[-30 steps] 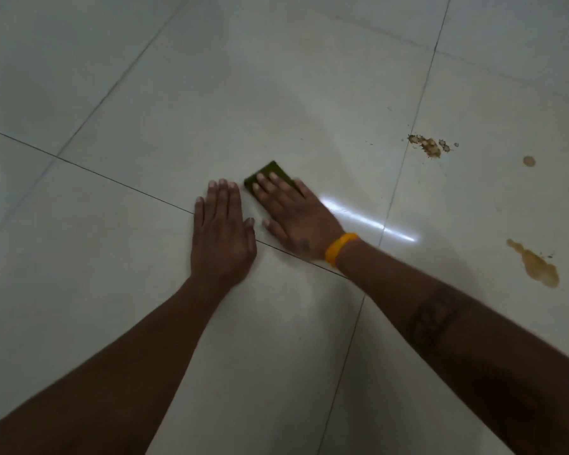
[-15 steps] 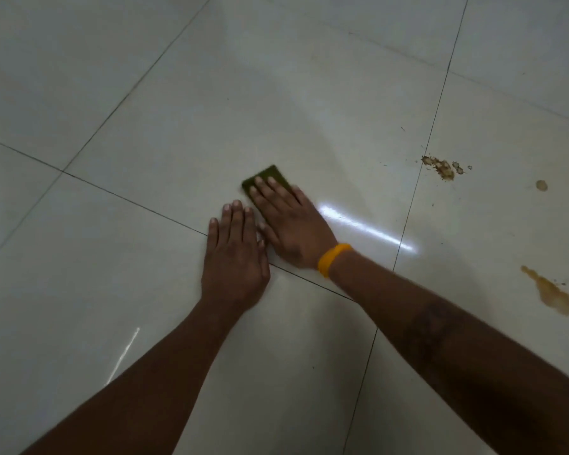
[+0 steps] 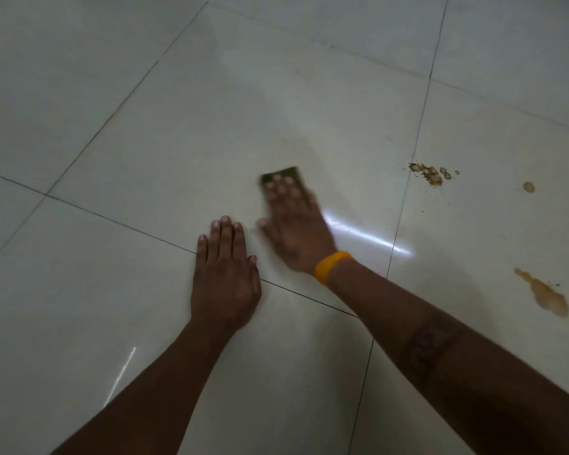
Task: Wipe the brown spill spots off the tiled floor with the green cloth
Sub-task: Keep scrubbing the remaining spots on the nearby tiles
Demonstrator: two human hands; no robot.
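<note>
Mostly hidden, green cloth (image 3: 284,175) looks blurred.

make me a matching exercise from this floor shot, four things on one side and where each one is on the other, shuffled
Things:
1. green cloth
2. left hand
3. yellow wristband
4. elongated brown smear

Places:
A. on the right wrist
B. far right tile, nearest the camera of the spots
C. under the right hand's fingers
D. flat on the floor across a grout line

Pairs: 1-C, 2-D, 3-A, 4-B
</note>
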